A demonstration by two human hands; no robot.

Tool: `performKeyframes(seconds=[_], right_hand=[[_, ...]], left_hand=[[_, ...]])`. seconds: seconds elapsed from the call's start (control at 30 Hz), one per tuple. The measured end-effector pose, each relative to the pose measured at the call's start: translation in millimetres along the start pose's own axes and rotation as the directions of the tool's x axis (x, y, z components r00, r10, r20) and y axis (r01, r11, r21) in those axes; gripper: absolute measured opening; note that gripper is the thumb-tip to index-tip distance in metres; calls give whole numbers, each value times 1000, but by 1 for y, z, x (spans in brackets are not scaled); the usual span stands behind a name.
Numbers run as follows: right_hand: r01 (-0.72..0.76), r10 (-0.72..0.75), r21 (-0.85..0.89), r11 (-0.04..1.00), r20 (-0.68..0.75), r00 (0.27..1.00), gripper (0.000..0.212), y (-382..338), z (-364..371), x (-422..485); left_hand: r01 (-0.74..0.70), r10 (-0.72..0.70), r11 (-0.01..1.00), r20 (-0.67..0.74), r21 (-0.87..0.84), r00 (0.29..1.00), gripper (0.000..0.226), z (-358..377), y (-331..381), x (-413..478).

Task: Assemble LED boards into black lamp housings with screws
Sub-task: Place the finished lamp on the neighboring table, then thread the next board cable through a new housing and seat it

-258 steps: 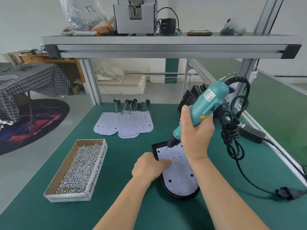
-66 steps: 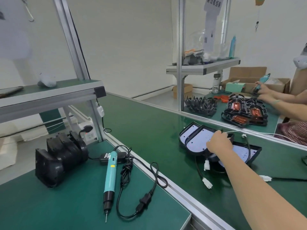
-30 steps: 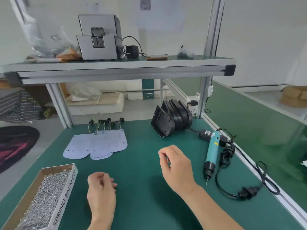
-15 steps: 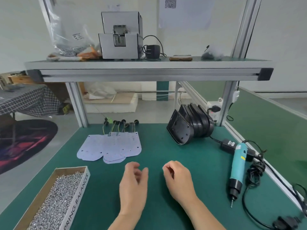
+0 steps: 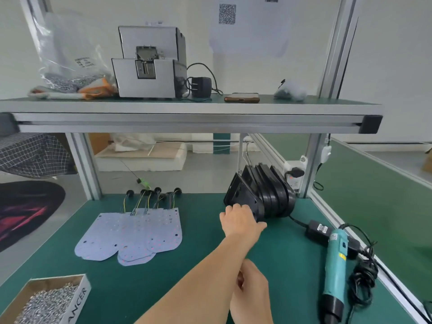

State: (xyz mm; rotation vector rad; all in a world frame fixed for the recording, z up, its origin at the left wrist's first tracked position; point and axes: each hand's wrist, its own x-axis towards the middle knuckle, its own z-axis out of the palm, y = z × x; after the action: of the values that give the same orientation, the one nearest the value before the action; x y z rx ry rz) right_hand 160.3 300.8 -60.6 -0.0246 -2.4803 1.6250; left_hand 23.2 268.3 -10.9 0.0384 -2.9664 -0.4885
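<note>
Black housings (image 5: 261, 195), teal screwdriver (image 5: 335, 265), green mat (image 5: 198, 265), checkered cloth (image 5: 32, 153).

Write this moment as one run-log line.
left hand: grips front black housing | right hand: idle, curled | screwdriver: lying unused | LED boards: untouched

A: What sits on the shelf (image 5: 187, 111)?
B: A grey machine (image 5: 149, 66) upper centre, a plastic bag (image 5: 70, 54) to its left, a black adapter (image 5: 201, 87) and a phone (image 5: 242, 98) to its right.
A: And beyond?
B: A QR code (image 5: 227, 14) on the wall at top, a checked cloth (image 5: 32, 155) and dark rug (image 5: 25, 211) at left.
</note>
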Motion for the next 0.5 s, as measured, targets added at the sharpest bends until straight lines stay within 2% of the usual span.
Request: performKeyframes(seconds=[0.07,0.2,0.33,0.47,0.5], right_hand=[[14,-14,-1,1000,-21,1000,21,1,0,1],[-15,20,50,999,-105,994,20,2,-1,3],[-67,98,149,987,-213,972,18,3,-5,8],[-78,170,276,958,-329,929,4,1,-11,9],[-89,197,302,949,-348,916,12,1,-12,9]], left_hand=[[-48,46,998,43,41,998,48,5,-3,6],[-229,219,959,81,164,972,19,10,-12,1],[-342,341,908,47,240,939,18,1,-25,-16],[-437,438,808,93,396,894,19,-18,-53,-49],[-460,462,778,107,429,881,18,-24,-60,-61]])
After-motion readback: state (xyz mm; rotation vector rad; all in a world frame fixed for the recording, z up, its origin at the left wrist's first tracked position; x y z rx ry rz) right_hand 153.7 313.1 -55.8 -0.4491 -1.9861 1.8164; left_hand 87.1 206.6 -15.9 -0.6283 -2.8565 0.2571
